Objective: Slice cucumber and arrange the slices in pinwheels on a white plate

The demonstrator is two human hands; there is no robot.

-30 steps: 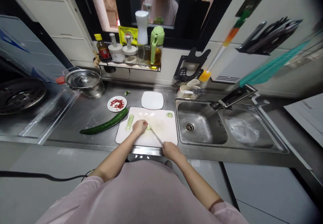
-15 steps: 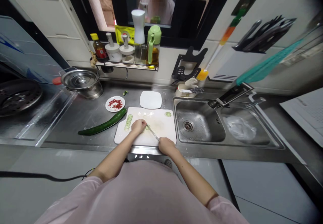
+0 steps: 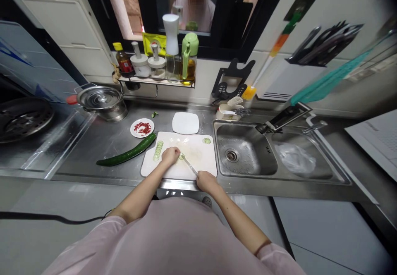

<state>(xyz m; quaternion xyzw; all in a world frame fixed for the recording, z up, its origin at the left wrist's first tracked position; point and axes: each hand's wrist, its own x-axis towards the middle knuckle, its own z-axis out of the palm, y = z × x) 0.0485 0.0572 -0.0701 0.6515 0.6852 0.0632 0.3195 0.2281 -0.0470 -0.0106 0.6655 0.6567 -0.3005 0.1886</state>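
On the white cutting board (image 3: pixel 203 163), my right hand (image 3: pixel 207 182) is closed around the handle of a small knife (image 3: pixel 190 166), its blade pointing up and left. The blade tip touches a cucumber slice (image 3: pixel 181 156). My left hand (image 3: pixel 170 156) is closed beside that slice, fingertips pinched together; what they hold is too small to make out. A row of overlapping cucumber slices (image 3: pixel 158 151) lies at the board's left side. Some more pieces (image 3: pixel 206 141) rest in its upper right corner. A long green cucumber (image 3: pixel 127 155) lies left of the board, one end near its edge.
Behind the board is a white square plate (image 3: pixel 185 123); a round plate (image 3: pixel 132 130) with red pieces stands to its left. A lidded steel pot (image 3: pixel 113 111) stands farther left. The sink (image 3: pixel 248 165) is at the right, and a bottle rack (image 3: pixel 145 80) hangs behind.
My right hand and the knife have shifted slightly right and down. My left hand has hardly moved.
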